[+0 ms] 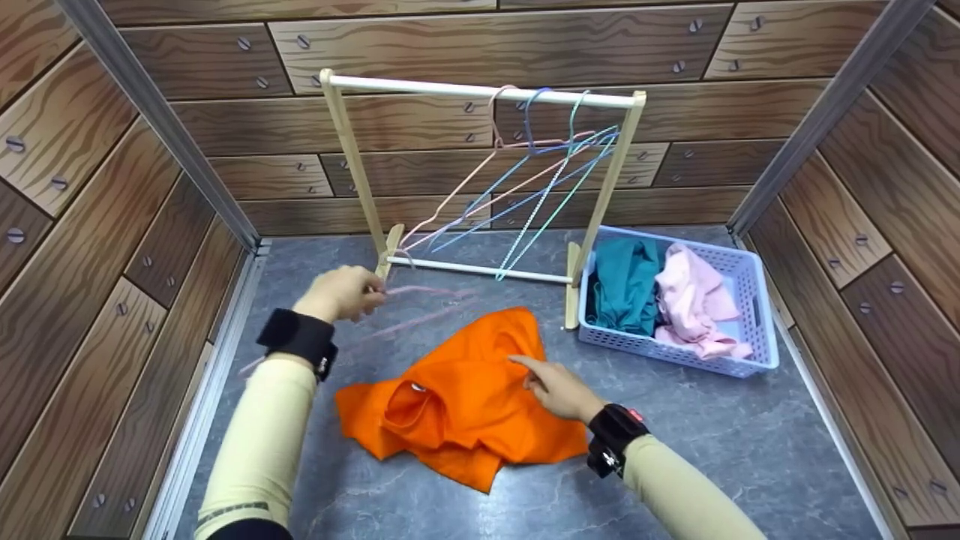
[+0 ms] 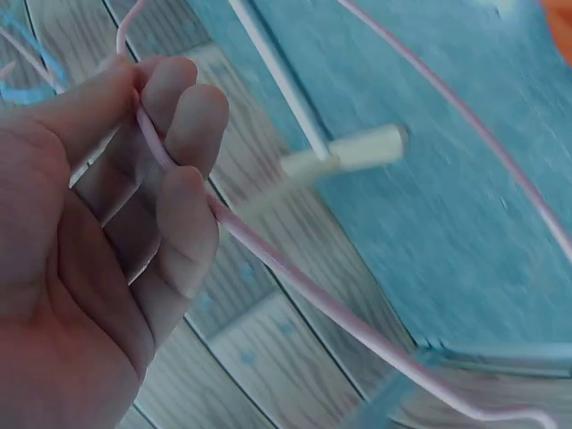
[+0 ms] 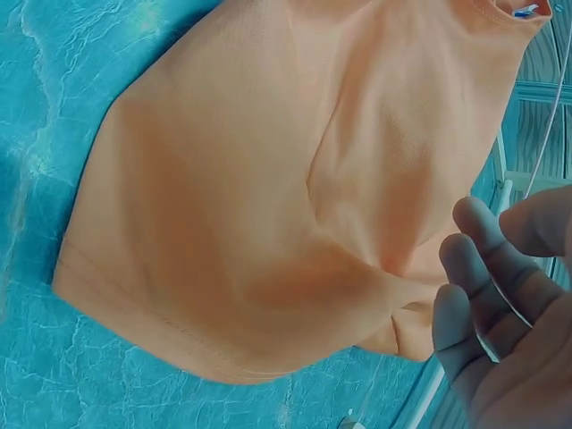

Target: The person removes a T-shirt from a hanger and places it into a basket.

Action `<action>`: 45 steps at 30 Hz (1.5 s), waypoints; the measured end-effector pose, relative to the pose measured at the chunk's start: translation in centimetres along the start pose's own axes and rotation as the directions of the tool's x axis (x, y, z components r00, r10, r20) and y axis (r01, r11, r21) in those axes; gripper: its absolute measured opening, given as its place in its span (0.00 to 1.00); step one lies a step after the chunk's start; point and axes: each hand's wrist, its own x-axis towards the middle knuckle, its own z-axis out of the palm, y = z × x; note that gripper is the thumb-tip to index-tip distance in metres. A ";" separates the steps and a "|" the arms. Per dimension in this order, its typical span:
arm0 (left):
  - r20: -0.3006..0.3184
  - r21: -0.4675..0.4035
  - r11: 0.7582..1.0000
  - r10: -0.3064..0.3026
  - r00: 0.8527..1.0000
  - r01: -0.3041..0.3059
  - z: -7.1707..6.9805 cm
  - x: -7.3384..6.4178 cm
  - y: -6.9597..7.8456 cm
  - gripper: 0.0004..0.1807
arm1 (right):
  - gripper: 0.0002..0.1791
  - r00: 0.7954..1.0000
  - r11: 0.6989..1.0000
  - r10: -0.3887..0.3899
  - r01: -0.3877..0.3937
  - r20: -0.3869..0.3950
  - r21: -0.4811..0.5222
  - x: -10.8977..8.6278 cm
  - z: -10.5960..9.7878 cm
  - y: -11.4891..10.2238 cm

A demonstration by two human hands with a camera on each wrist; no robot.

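My left hand (image 1: 345,291) pinches a thin pink clothes hanger (image 2: 308,288) between thumb and fingertips, left of the rack's foot. In the head view this hanger is blurred and partly hidden behind the wrist. An orange shirt (image 1: 480,390) lies crumpled on the floor, its neck opening facing toward the lower left. At the shirt's right side is my right hand (image 1: 559,386), index finger extended and the other fingers loosely bent, holding nothing. From the right wrist view, those fingers (image 3: 463,259) overlap the shirt's edge.
A wooden clothes rack (image 1: 480,88) stands at the back, with a pink hanger (image 1: 457,187), a blue hanger (image 1: 529,154) and a green hanger (image 1: 551,180) on its rail. To its right, a blue basket (image 1: 763,315) holds teal cloth (image 1: 626,285) and pink cloth (image 1: 694,292). Wood-patterned walls enclose the floor.
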 end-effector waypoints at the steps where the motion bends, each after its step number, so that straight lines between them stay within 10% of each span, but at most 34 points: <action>1: -0.002 -0.002 1.000 -0.019 1.000 0.019 -0.4 0.1 -0.4 0.10 | 0.31 1.000 1.000 0.001 -0.001 -0.002 -0.001 -0.1 0.0 0.1; 13: -0.075 -0.033 0.980 -0.196 0.978 0.194 -5.1 1.7 -1.2 0.14 | 0.31 1.000 1.000 0.028 -0.028 -0.007 -0.004 -0.8 -0.4 0.5; 32: -0.340 -0.070 0.987 -0.159 0.927 0.144 -14.1 4.9 7.9 0.18 | 0.29 0.996 0.996 0.092 -0.092 0.014 -0.007 -1.4 -1.1 0.8; 39: -0.449 -0.086 0.979 -0.203 0.870 0.184 -15.4 6.9 10.1 0.19 | 0.29 0.997 0.997 0.071 -0.072 -0.024 -0.033 -1.7 -1.0 0.9; 45: -0.457 -0.127 0.972 -0.234 0.859 0.197 -15.3 8.6 11.4 0.19 | 0.28 0.996 0.995 0.087 -0.088 -0.035 -0.044 -2.0 -0.8 1.2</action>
